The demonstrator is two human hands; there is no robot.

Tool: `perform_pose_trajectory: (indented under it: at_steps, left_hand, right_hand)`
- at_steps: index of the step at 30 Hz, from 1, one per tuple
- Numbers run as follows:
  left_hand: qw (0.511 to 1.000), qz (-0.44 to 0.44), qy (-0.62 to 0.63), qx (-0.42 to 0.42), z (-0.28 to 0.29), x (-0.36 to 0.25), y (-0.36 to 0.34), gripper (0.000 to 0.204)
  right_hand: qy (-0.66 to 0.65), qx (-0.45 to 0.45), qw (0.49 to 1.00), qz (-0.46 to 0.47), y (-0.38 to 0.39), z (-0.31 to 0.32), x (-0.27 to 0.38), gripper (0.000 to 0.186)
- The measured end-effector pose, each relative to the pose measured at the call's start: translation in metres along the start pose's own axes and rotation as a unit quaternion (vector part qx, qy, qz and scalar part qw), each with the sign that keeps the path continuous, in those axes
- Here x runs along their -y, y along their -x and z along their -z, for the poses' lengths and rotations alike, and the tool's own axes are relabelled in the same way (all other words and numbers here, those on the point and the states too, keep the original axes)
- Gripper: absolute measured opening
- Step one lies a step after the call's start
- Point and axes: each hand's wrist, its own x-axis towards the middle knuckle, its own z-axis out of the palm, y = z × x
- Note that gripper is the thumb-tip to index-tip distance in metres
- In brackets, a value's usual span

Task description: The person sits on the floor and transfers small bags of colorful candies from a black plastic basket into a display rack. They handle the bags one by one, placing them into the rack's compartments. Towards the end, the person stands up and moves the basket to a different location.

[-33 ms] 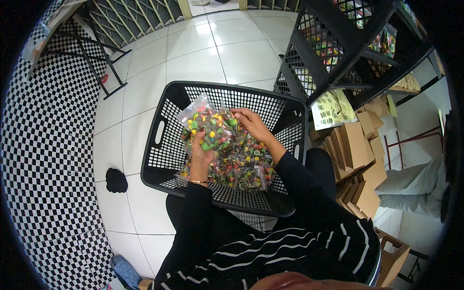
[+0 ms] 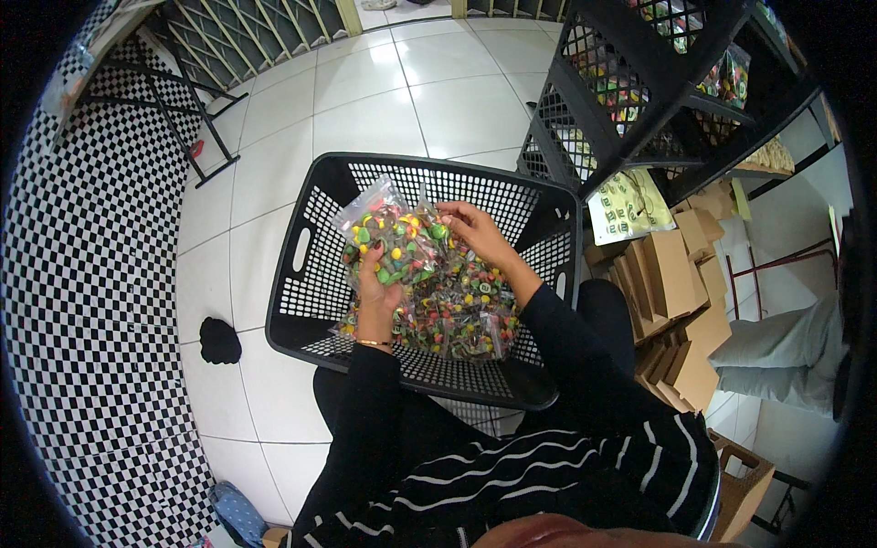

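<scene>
My left hand (image 2: 377,290) is closed round the lower part of a clear zip bag (image 2: 391,239) filled with small green, yellow and red pieces, perhaps wrapped sweets. It holds the bag tilted above the heap in a black plastic basket (image 2: 429,164). My right hand (image 2: 481,234) reaches in from the right, its fingertips bent against a clear bag (image 2: 435,228) of the same pieces, beside the first one. Its thumb is partly hidden. Below both hands lie several more filled bags (image 2: 457,320), overlapping on the basket's bottom.
The basket stands on or against my legs over a white tiled floor (image 2: 274,173). A black rack of crates (image 2: 594,100) rises at the far right, with folded cardboard boxes (image 2: 671,283) below. A black cloth-like thing (image 2: 220,341) lies left, near a checkered surface (image 2: 100,301).
</scene>
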Motion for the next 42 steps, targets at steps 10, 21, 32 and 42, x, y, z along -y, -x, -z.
perform_pose_trajectory:
  at_steps: [10,21,32,42]
  left_hand:
    - [0.998,-0.009,0.011,0.056,0.003,0.001,0.0,0.051]
    - [0.994,-0.039,0.075,0.062,0.006,0.001,-0.003,0.055]
    - [0.99,-0.036,-0.081,0.107,-0.001,0.014,0.008,0.052]
    - [0.993,-0.022,-0.089,0.072,-0.003,0.031,0.027,0.057]
  right_hand:
    - [-0.059,0.055,0.978,-0.19,-0.009,0.008,-0.011,0.063]
    - [0.219,-0.142,0.957,-0.126,-0.009,0.019,-0.031,0.065]
    - [-0.073,0.086,0.981,-0.16,0.011,-0.003,-0.002,0.083]
    - [-0.183,0.082,0.965,-0.17,0.039,-0.004,-0.024,0.064]
